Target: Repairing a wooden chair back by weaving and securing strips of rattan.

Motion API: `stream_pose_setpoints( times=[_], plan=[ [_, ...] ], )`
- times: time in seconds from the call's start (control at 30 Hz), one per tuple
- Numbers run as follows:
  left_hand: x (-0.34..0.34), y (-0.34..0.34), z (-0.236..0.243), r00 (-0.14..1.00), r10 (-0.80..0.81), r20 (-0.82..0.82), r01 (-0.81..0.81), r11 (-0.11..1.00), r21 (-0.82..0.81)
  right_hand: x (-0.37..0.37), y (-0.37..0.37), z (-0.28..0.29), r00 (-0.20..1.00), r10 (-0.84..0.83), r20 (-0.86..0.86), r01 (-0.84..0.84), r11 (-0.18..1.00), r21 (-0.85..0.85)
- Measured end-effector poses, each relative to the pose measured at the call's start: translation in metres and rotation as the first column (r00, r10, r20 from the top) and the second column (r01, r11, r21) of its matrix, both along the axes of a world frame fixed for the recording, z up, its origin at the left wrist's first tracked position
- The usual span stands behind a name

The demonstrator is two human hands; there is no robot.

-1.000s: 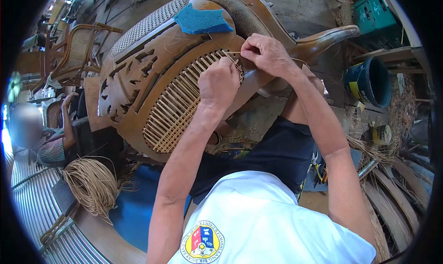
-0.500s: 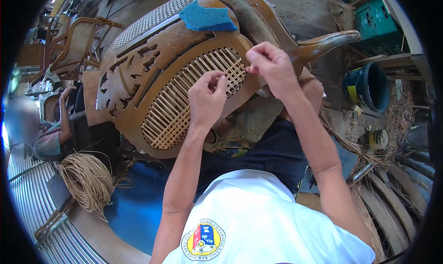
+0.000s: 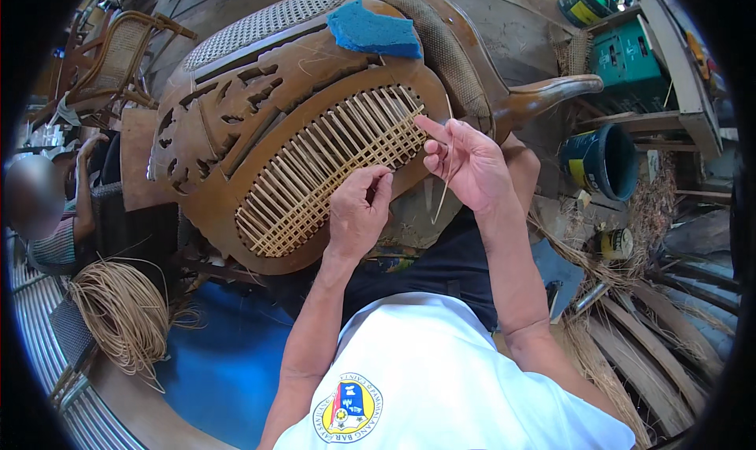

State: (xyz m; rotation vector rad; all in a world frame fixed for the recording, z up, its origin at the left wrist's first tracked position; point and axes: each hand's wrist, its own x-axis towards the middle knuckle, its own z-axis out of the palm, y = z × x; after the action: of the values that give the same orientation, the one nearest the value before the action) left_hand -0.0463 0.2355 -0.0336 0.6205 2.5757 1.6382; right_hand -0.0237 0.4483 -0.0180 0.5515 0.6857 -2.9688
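A carved brown wooden chair frame [image 3: 209, 206] lies before me. Its oval opening holds a cane lattice [image 3: 339, 178]: parallel strips span it, and crossing strips are woven into a grid along the near side. My left hand [image 3: 359, 212] is at the near rim of the oval, thumb and fingers pinched together; whatever is between them is hidden. My right hand [image 3: 470, 162] is beside the right end of the lattice, palm partly turned up, index finger stretched toward the weave. A thin cane strand [image 3: 442, 196] runs through its curled fingers, one end up, the other hanging down.
A blue sponge [image 3: 374, 31] rests on the frame's far part. Coiled cane [image 3: 122, 316] lies at left, near a seated person [image 3: 59, 229]. At right are a dark bucket [image 3: 610, 162], a green crate [image 3: 628, 68] and cane scraps [image 3: 657, 222]. A caned chair [image 3: 118, 56] stands far left.
My right hand has turned from a pinch at the lattice to a more open pose, and the cane strand now shows across it. My left hand has moved down to the oval's near rim.
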Motion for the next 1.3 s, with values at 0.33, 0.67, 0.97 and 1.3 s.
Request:
stream_pose_setpoints(
  times=[0.33, 0.67, 0.97, 1.3],
  plan=[
    [-0.003, -0.006, 0.001, 0.996, -0.022, 0.088, 0.017, 0.998, 0.062, -0.005, -0.007, -0.009, 0.998, -0.045, -0.037, 0.037, 0.978, -0.204],
    [-0.005, 0.000, 0.006, 0.991, -0.006, 0.131, 0.006, 1.000, 0.004, -0.003, -0.005, -0.022, 0.995, -0.074, -0.065, 0.062, 0.983, -0.170],
    [-0.014, 0.020, 0.009, 0.938, 0.086, 0.336, -0.104, 0.994, 0.036, 0.002, 0.020, -0.002, 0.993, 0.120, -0.010, -0.114, 0.967, 0.230],
    [-0.048, 0.094, 0.021, 0.973, 0.083, 0.217, -0.052, 0.989, -0.142, -0.074, 0.078, 0.015, 0.962, 0.266, -0.070, 0.103, -0.112, 0.988]
  ],
)
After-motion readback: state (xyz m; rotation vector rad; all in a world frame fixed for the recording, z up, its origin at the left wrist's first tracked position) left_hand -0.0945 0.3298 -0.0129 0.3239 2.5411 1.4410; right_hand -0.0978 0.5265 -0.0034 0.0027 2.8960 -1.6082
